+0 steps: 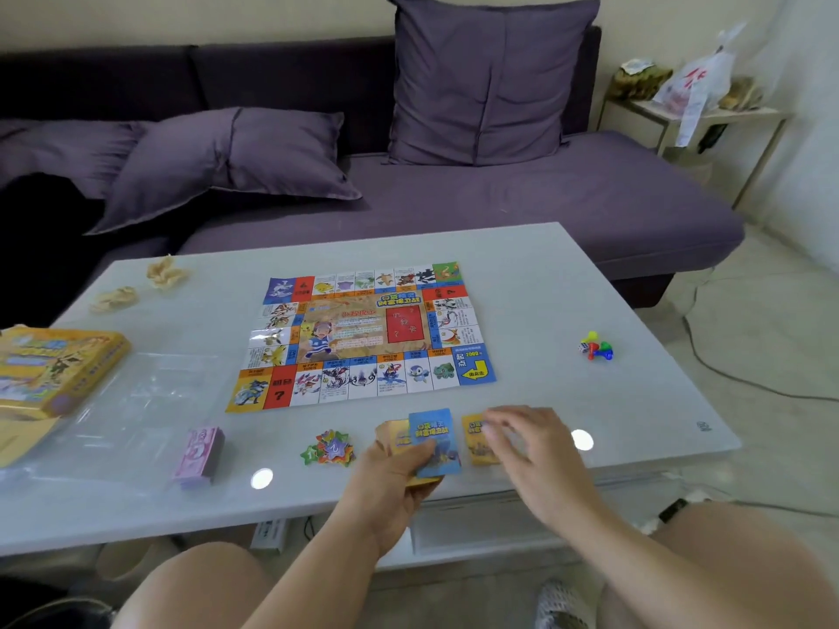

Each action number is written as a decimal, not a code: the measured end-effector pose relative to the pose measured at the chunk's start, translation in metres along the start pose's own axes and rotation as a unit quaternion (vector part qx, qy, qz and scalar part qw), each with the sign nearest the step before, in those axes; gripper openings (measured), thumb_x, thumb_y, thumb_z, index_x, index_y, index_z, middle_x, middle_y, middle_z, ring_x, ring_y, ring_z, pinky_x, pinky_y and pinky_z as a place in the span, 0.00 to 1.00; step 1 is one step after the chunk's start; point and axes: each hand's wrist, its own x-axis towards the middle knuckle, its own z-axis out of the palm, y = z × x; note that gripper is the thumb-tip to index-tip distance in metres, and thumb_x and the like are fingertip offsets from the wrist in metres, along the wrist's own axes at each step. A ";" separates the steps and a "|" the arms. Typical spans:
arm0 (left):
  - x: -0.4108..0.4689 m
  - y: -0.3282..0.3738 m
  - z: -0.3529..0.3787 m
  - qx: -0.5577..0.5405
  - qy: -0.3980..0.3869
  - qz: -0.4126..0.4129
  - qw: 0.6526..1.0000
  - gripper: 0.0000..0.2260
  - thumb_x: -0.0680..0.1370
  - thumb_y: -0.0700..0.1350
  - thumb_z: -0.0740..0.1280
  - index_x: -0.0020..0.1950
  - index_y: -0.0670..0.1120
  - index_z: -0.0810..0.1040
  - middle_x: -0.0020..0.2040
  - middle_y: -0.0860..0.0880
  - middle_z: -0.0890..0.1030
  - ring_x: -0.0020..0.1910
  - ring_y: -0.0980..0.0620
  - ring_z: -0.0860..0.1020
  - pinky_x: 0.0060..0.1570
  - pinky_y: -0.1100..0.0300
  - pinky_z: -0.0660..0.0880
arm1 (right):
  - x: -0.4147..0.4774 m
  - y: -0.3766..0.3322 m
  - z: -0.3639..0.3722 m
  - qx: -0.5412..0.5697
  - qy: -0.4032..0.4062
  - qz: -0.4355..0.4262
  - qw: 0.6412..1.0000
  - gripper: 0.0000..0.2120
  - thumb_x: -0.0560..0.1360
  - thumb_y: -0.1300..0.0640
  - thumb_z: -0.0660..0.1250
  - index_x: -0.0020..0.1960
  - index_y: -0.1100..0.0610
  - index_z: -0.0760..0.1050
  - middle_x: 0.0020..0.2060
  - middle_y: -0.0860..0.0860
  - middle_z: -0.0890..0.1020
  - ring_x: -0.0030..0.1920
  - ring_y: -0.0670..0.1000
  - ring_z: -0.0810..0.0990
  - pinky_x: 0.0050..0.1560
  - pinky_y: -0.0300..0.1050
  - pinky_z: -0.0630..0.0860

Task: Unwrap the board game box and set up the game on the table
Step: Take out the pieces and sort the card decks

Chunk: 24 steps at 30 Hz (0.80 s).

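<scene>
- The paper game board [363, 338] lies unfolded flat in the middle of the white glass-topped coffee table [567, 288], with bare tabletop on its far and right sides.
- The widest open stretch is on the right, between the board's right edge and the table's right edge. Only a small cluster of pawns [598, 349] and one white die [582, 348] sit there, touching each other.
- The yellow game box [50, 370] sits at the left edge of the table. Clear plastic wrap [150, 401] is spread just beside it, filling the near-left area.
- Along the near edge, left to right, are one pink stack of play money [199, 454], one pile of star-shaped tokens [329, 448], and the two hands.
- The left hand [390, 474] grasps a card stack [433, 435], thumb on the blue top card, with yellow cards fanned beneath.
- The right hand [531, 442] is blurred above a yellow card pile [474, 440] lying on the table. Whether it grips a card cannot be told.
- Four pawns show: yellow, red, green and blue.
- Two crumpled paper wads [165, 271] lie at the far-left corner, well apart from the board.
- A purple sofa [545, 197] runs close along the table's far edge, carrying two cushions [486, 79].
</scene>
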 end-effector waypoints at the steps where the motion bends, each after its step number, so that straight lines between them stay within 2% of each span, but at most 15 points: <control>1: -0.001 -0.001 0.005 0.007 -0.008 -0.004 1.000 0.07 0.76 0.33 0.65 0.52 0.39 0.76 0.40 0.43 0.84 0.38 0.49 0.82 0.37 0.60 0.80 | 0.002 -0.007 -0.005 0.101 -0.043 0.062 0.992 0.08 0.77 0.48 0.65 0.49 0.50 0.80 0.44 0.41 0.82 0.45 0.41 0.78 0.46 0.34 0.71; 2: -0.001 -0.003 0.010 0.015 -0.018 -0.009 1.000 0.07 0.75 0.33 0.65 0.53 0.40 0.76 0.40 0.44 0.84 0.38 0.50 0.82 0.36 0.60 0.79 | 0.004 -0.012 -0.008 0.203 -0.085 0.116 0.969 0.06 0.75 0.50 0.68 0.45 0.51 0.79 0.38 0.42 0.82 0.40 0.38 0.78 0.41 0.30 0.71; 4: -0.002 -0.006 0.019 0.020 -0.043 -0.018 0.999 0.08 0.76 0.34 0.65 0.53 0.40 0.76 0.41 0.45 0.84 0.39 0.51 0.82 0.37 0.60 0.79 | 0.009 -0.011 -0.009 0.268 -0.126 0.148 0.944 0.06 0.73 0.55 0.71 0.38 0.53 0.78 0.29 0.43 0.80 0.30 0.36 0.76 0.32 0.27 0.69; 6: -0.003 -0.005 0.023 -0.018 -0.056 -0.032 0.998 0.06 0.77 0.35 0.64 0.53 0.39 0.76 0.41 0.43 0.84 0.38 0.50 0.82 0.38 0.59 0.80 | 0.017 -0.005 -0.015 0.294 -0.111 0.170 0.934 0.07 0.73 0.60 0.70 0.36 0.56 0.78 0.28 0.46 0.80 0.26 0.36 0.75 0.30 0.27 0.68; 8: -0.003 0.001 0.020 -0.079 -0.054 -0.049 0.994 0.08 0.78 0.35 0.61 0.55 0.35 0.76 0.43 0.41 0.83 0.38 0.48 0.82 0.41 0.55 0.81 | 0.028 0.016 -0.025 0.288 -0.062 0.196 0.935 0.06 0.74 0.62 0.69 0.38 0.58 0.78 0.29 0.49 0.80 0.25 0.37 0.75 0.32 0.29 0.69; 9: -0.003 0.005 0.016 -0.096 -0.049 -0.051 0.993 0.10 0.78 0.35 0.59 0.56 0.34 0.76 0.44 0.40 0.83 0.40 0.47 0.82 0.41 0.54 0.80 | 0.033 0.030 -0.029 0.247 -0.047 0.204 0.946 0.05 0.74 0.63 0.69 0.39 0.59 0.79 0.29 0.48 0.80 0.26 0.37 0.75 0.33 0.30 0.69; 12: -0.005 0.012 0.008 -0.104 -0.023 -0.034 0.994 0.09 0.78 0.35 0.57 0.51 0.36 0.76 0.42 0.39 0.84 0.40 0.45 0.82 0.37 0.53 0.82 | 0.038 0.062 -0.030 0.046 -0.082 0.215 0.972 0.03 0.74 0.58 0.69 0.42 0.56 0.78 0.30 0.44 0.77 0.33 0.43 0.75 0.33 0.33 0.67; 13: -0.005 0.013 0.006 -0.096 -0.012 -0.030 0.995 0.08 0.78 0.34 0.57 0.50 0.37 0.75 0.41 0.39 0.84 0.41 0.45 0.82 0.37 0.52 0.82 | 0.038 0.067 -0.027 -0.013 -0.088 0.213 0.973 0.04 0.74 0.55 0.69 0.47 0.55 0.78 0.33 0.44 0.77 0.38 0.46 0.77 0.38 0.36 0.68; 15: -0.003 0.010 0.003 -0.070 0.004 -0.027 0.997 0.07 0.80 0.34 0.57 0.50 0.37 0.74 0.41 0.41 0.84 0.43 0.45 0.82 0.40 0.51 0.80 | 0.033 0.068 -0.022 -0.115 -0.074 0.197 0.971 0.13 0.74 0.50 0.69 0.57 0.52 0.75 0.40 0.44 0.77 0.48 0.50 0.78 0.47 0.43 0.67; 17: -0.001 0.006 0.000 -0.038 0.008 -0.017 0.999 0.07 0.80 0.34 0.58 0.52 0.38 0.74 0.42 0.42 0.85 0.42 0.47 0.82 0.40 0.53 0.78 | 0.030 0.062 -0.022 -0.187 -0.023 0.148 0.971 0.16 0.73 0.49 0.69 0.60 0.50 0.74 0.46 0.47 0.77 0.52 0.51 0.77 0.51 0.46 0.65; 20: 0.004 0.002 -0.006 -0.021 0.009 -0.003 1.000 0.06 0.79 0.34 0.59 0.53 0.38 0.74 0.45 0.42 0.84 0.40 0.48 0.83 0.37 0.56 0.81 | 0.025 0.047 -0.015 -0.157 0.031 -0.019 0.987 0.13 0.72 0.59 0.70 0.56 0.52 0.79 0.48 0.50 0.80 0.50 0.54 0.79 0.49 0.47 0.68; 22: 0.007 -0.001 -0.007 -0.014 0.021 0.002 1.000 0.06 0.79 0.34 0.59 0.53 0.37 0.74 0.46 0.41 0.83 0.39 0.48 0.83 0.35 0.57 0.81 | 0.016 0.035 -0.002 -0.154 -0.028 -0.148 0.977 0.13 0.72 0.61 0.66 0.53 0.51 0.81 0.51 0.47 0.81 0.51 0.52 0.80 0.49 0.47 0.73; 24: 0.008 -0.003 -0.007 -0.012 0.025 0.005 1.000 0.05 0.79 0.33 0.60 0.52 0.36 0.74 0.46 0.39 0.82 0.39 0.47 0.82 0.34 0.57 0.81 | 0.008 0.030 0.009 -0.204 -0.103 -0.214 0.950 0.14 0.71 0.56 0.59 0.50 0.48 0.81 0.52 0.43 0.82 0.51 0.48 0.80 0.46 0.46 0.76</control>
